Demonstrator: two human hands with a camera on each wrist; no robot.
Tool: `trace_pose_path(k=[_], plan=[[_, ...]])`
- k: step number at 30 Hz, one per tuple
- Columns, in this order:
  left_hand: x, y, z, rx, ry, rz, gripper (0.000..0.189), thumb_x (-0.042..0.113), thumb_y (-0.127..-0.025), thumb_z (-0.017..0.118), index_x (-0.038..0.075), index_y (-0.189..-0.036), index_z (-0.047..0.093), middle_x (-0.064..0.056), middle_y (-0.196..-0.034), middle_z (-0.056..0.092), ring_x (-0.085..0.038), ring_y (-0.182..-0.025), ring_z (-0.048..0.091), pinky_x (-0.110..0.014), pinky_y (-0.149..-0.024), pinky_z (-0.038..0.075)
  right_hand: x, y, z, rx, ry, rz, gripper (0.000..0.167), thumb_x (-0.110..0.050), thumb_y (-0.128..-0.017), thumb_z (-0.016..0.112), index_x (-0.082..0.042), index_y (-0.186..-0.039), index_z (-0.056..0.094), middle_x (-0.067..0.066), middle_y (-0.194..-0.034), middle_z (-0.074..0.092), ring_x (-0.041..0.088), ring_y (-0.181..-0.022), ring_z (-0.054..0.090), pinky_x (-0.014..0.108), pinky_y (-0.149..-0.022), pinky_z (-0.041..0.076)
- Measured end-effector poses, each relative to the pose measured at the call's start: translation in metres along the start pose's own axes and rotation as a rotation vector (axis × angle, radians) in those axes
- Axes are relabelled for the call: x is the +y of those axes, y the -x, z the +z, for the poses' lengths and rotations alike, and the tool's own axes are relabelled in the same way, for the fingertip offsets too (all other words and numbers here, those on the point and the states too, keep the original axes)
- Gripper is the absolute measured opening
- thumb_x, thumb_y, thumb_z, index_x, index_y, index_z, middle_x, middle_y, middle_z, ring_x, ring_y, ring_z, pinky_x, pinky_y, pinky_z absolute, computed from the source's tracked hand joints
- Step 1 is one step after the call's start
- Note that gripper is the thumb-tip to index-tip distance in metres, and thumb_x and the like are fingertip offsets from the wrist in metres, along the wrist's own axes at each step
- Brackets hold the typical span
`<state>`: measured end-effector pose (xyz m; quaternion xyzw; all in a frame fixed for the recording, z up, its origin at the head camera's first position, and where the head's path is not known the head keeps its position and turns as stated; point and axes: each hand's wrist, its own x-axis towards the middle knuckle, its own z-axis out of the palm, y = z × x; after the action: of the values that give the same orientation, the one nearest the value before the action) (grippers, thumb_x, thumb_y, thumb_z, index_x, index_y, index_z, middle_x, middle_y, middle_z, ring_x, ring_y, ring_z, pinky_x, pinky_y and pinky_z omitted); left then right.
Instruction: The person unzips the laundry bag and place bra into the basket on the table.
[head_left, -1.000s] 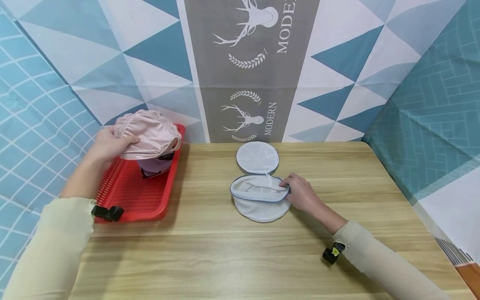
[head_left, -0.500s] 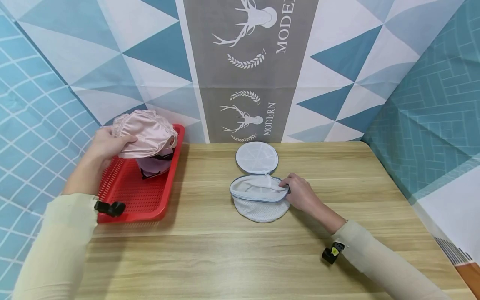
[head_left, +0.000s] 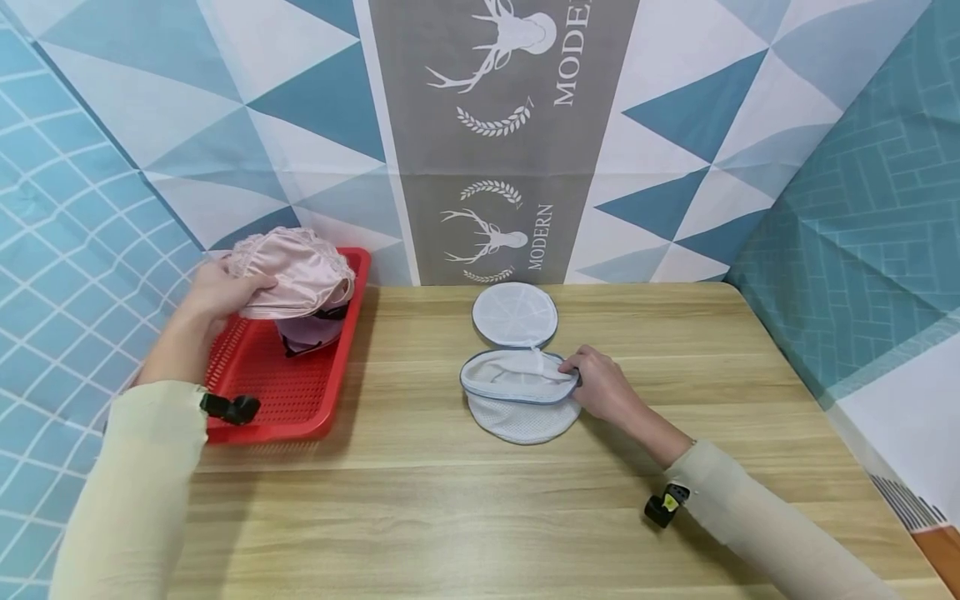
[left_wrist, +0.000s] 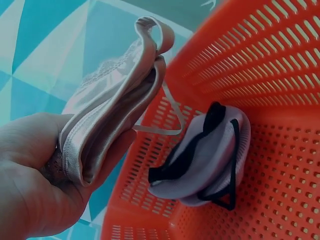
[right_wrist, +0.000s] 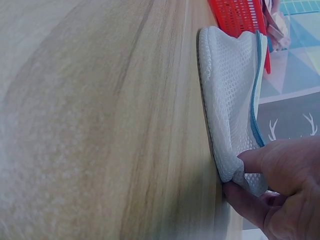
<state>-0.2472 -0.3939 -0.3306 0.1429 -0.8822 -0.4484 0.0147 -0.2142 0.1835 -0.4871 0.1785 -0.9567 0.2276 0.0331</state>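
In the head view, my left hand (head_left: 213, 292) holds a pale pink satin bra (head_left: 296, 271) with lace edging above the red basket. Thumb and fingers pinch its folded cups, and a thin strap loop hangs down in the left wrist view. Below it a lavender bra (left_wrist: 220, 145) with black trim lies in the basket against one wall. At the table's middle, my right hand (head_left: 600, 383) pinches the right side of a white mesh laundry bag (head_left: 517, 421) with blue zipper edging. The bag's mouth gapes, and its round lid (head_left: 515, 315) lies folded back behind it.
The red perforated basket (head_left: 330, 408) stands at the left of the wood-grain table (head_left: 480, 525), near the patterned wall covering (head_left: 495, 150). Small black cameras sit on both sleeves.
My left forearm has shifted a little to the right, and the pink bra has dipped slightly over the basket. My right hand stays put on the mesh bag.
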Motion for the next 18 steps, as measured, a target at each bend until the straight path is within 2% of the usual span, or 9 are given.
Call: trace_pose_path(k=[3,9,16,18], plan=[[-0.004,-0.002,0.002,-0.019,-0.011,-0.018,0.066,0.023,-0.109,0.067,-0.012,-0.16,0.042,-0.003,-0.122,0.052,0.009,-0.082,0.054,-0.012,-0.074,0.057,-0.004,0.002,-0.005,-0.009,-0.008,0.009,0.028,0.004,-0.084,0.085,0.0,-0.112,0.085,0.019,-0.113,0.075,0.038,-0.102,0.077,0.057,-0.091,0.064],[-0.013,-0.006,0.003,-0.025,-0.028,-0.03,0.067,0.024,-0.11,0.066,-0.013,-0.16,0.042,-0.003,-0.12,0.054,0.009,-0.082,0.054,-0.011,-0.074,0.056,-0.025,0.008,-0.022,-0.039,-0.028,0.035,0.027,0.006,-0.088,0.083,0.003,-0.115,0.084,0.021,-0.115,0.076,0.04,-0.107,0.077,0.059,-0.096,0.064],[-0.026,-0.011,0.003,-0.029,-0.04,-0.064,0.057,0.029,-0.109,0.067,-0.009,-0.148,0.051,0.015,-0.095,0.056,0.007,-0.078,0.056,-0.014,-0.072,0.057,-0.029,0.009,-0.024,-0.052,-0.016,0.059,0.025,0.005,-0.091,0.083,0.003,-0.116,0.084,0.021,-0.118,0.076,0.039,-0.109,0.077,0.057,-0.1,0.064],[-0.028,-0.011,0.003,-0.038,-0.037,-0.071,0.057,0.03,-0.11,0.067,-0.008,-0.149,0.051,0.017,-0.093,0.056,0.007,-0.078,0.057,-0.015,-0.073,0.057,-0.029,0.009,-0.025,-0.051,-0.021,0.062,0.025,0.004,-0.091,0.083,0.003,-0.116,0.084,0.021,-0.118,0.076,0.039,-0.11,0.077,0.058,-0.1,0.064]])
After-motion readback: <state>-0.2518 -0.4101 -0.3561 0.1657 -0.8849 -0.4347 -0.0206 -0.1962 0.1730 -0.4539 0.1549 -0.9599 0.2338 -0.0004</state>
